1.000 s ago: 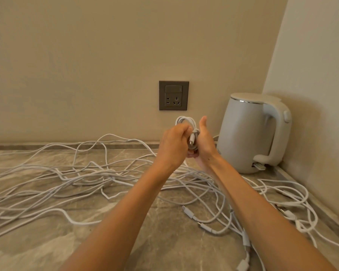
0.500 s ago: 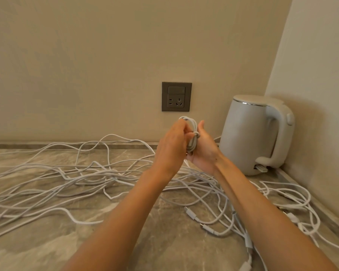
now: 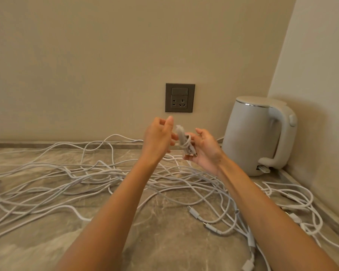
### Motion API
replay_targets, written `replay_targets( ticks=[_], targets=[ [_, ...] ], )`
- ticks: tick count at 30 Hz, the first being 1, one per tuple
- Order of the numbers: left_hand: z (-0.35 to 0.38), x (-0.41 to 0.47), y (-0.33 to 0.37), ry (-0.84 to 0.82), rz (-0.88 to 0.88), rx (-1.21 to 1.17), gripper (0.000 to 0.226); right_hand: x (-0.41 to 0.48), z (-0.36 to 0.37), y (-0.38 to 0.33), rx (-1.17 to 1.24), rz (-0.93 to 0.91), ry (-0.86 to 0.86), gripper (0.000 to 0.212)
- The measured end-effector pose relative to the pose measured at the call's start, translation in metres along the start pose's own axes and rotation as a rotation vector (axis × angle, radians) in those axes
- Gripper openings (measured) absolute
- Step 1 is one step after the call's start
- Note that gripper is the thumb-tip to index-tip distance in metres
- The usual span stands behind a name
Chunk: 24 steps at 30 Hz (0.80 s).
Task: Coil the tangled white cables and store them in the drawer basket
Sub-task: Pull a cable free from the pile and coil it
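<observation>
entry: coiled cable [image 3: 184,142], wrap nearly finished i judge; my right hand [image 3: 206,151] holds it in curled fingers, left hand [image 3: 158,136] loosely curled and empty beside; next: secure end, stow.

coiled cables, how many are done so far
1: the coiled cable is held in the right hand, above the counter. The other white cables lie uncoiled on it. Any already stored would be out of view.

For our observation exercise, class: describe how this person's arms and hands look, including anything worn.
The left forearm and right forearm are bare; no sleeves show. The left hand and right hand wear no gloves, rings, watch or bracelet in view.
</observation>
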<state>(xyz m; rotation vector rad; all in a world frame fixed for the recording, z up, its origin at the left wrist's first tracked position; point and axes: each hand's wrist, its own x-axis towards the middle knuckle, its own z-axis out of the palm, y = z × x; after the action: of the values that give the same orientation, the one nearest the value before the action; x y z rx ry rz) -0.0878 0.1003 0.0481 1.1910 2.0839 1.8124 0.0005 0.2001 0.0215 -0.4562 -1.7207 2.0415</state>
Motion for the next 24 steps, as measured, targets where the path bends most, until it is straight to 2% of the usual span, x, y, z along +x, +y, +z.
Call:
replay_targets(
  ticks=[5,8,10,14,19,24],
  targets=[
    [-0.005,0.003,-0.009,-0.044,-0.02,0.152,0.024,0.003,0.002,0.003,-0.088,0.016,-0.025,0.053],
    [-0.007,0.006,-0.014,-0.041,-0.035,0.227,0.022,0.0,0.003,0.0,-0.088,0.006,-0.038,0.039],
    [-0.008,0.006,-0.017,-0.028,-0.042,0.264,0.022,-0.002,0.006,-0.003,-0.17,-0.007,-0.034,0.027],
    [-0.015,0.003,-0.019,0.007,-0.002,0.353,0.021,-0.007,0.016,-0.006,-0.274,0.013,-0.078,0.025],
    [-0.049,-0.014,-0.012,-0.013,-0.009,0.307,0.019,-0.017,0.036,-0.011,-0.347,0.023,-0.083,0.026],
    [-0.109,-0.049,-0.004,-0.039,-0.061,0.254,0.017,-0.034,0.087,-0.011,-0.45,0.021,-0.139,0.02]
  ],
)
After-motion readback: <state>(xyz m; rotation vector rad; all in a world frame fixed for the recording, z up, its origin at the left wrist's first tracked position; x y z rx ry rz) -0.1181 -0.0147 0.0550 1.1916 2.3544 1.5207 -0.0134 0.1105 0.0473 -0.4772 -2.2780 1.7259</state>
